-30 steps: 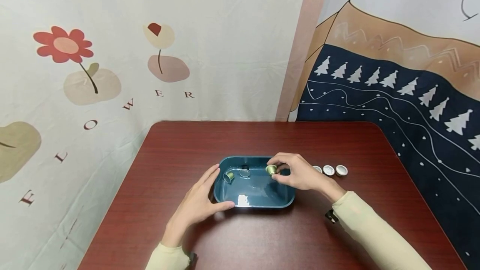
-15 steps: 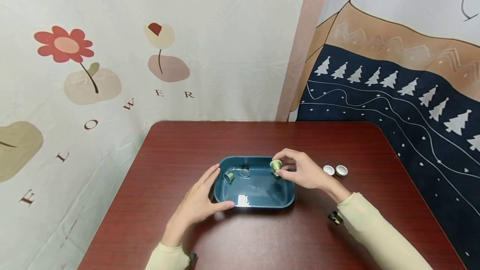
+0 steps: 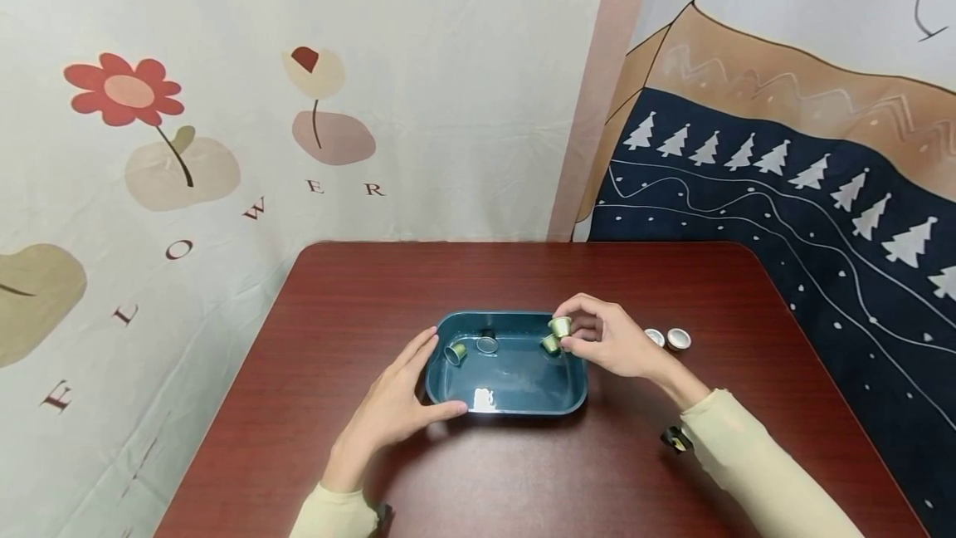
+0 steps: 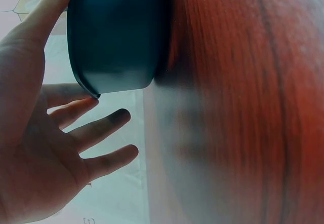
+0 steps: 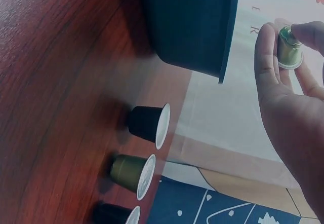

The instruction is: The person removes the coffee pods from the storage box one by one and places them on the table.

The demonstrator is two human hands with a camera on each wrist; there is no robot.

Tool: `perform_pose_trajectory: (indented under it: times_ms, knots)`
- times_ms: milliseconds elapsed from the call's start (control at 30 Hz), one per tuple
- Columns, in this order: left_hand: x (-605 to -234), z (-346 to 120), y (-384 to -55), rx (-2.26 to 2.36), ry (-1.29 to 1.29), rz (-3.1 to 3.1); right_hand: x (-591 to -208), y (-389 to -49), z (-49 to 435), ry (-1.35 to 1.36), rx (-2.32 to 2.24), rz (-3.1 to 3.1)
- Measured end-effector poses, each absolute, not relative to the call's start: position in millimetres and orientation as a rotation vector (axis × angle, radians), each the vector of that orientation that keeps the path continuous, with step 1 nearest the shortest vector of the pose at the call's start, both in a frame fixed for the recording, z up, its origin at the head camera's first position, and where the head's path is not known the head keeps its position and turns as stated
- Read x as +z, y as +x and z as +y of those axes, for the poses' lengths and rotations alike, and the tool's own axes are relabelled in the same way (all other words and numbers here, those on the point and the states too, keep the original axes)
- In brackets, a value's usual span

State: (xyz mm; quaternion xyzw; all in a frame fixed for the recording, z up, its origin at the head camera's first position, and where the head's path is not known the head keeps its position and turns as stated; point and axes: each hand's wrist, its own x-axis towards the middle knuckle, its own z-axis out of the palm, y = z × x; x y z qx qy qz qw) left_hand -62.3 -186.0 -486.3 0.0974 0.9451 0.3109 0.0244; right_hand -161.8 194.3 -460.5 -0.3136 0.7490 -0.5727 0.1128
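Over the right end of a dark teal tray (image 3: 508, 409), my right hand (image 3: 616, 343) pinches a green coffee capsule (image 3: 560, 328) between thumb and fingertips. Seen from the right wrist, that capsule (image 5: 289, 54) has its pale rim pointing down in the picture. Inside the tray, one green capsule (image 3: 551, 344) lies just below the held one. Another green capsule (image 3: 455, 354) and a dark capsule (image 3: 488, 344) lie on their sides toward the left. My left hand (image 3: 392, 405) spans the tray's left end, thumb and fingertips at its rim, fingers extended.
On the red-brown wooden table (image 3: 358, 281), right of the tray, stands a row of capsules with silvery lids: a black capsule (image 5: 148, 125), a green one (image 5: 132, 173) and another dark one (image 5: 116, 214). My right hand hides part of this row from the head camera. Printed cloth hangs behind.
My right hand has lifted slightly and shifted right with the green capsule. The green capsule beneath it in the tray has come into fuller view. My left hand stays at the tray's rim.
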Motion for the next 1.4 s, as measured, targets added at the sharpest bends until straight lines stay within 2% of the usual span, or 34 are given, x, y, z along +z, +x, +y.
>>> perform_pose_trajectory:
  times_ms: [600,933,1400]
  knots:
    - [-487,-186,-62,0.951,0.298,2.922,-465,-152,218,-0.902,-1.677,2.315]
    - [-487,-186,-62,0.954,0.297,2.919,-466,-144,237,-0.797,-1.775,2.356]
    - [-488,-186,-63,0.945,0.31,2.925,-472,-131,260,-0.757,-1.622,2.605]
